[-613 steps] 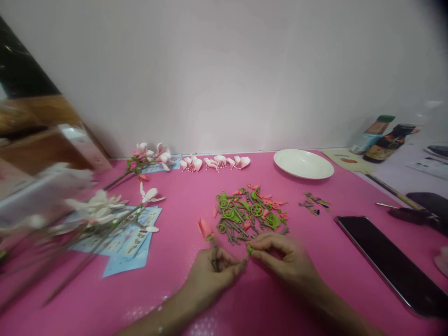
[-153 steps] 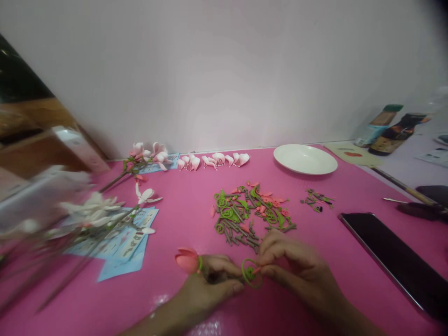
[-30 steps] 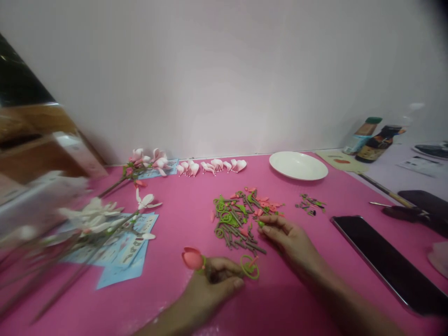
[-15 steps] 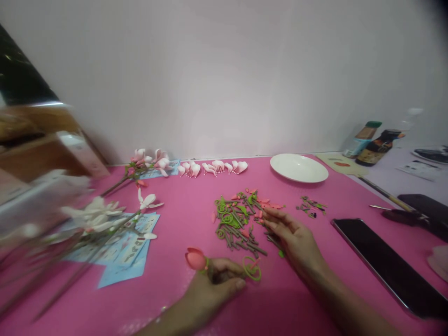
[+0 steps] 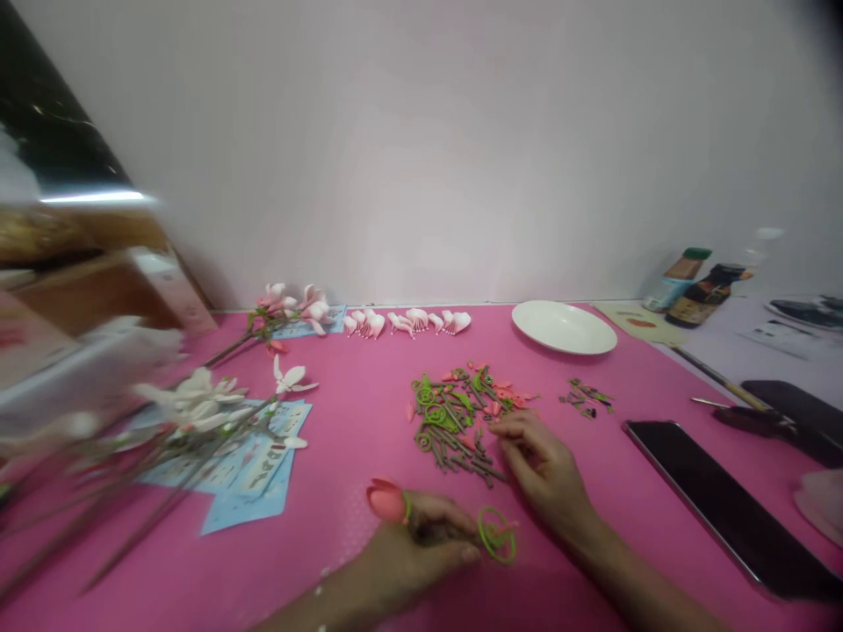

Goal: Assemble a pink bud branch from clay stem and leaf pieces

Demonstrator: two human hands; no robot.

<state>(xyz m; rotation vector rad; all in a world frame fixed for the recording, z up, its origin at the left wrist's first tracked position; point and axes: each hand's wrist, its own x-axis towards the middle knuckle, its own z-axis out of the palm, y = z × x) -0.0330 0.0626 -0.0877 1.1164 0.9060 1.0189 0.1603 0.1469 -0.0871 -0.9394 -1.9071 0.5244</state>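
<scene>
My left hand is closed at the front of the pink mat. It holds an artificial flower piece: a coral-pink bud shows at the back of the hand, and a green ring with a small pink tip sticks out past the fingertips. The part between them is hidden in my fingers. My right hand is at the near right edge of a pile of small green, brown and coral plastic parts. Its fingers are bent towards the thumb; anything between them is too small to make out.
Pale pink petals line the back by the wall. A white plate stands at the back right, a phone to the right. Assembled flower branches lie over blue leaflets at left. A smaller parts group lies near the phone.
My right hand has drawn back slightly from the pile, its fingers more bent. My left hand has shifted a little right with the flower piece, and the view has tilted slightly.
</scene>
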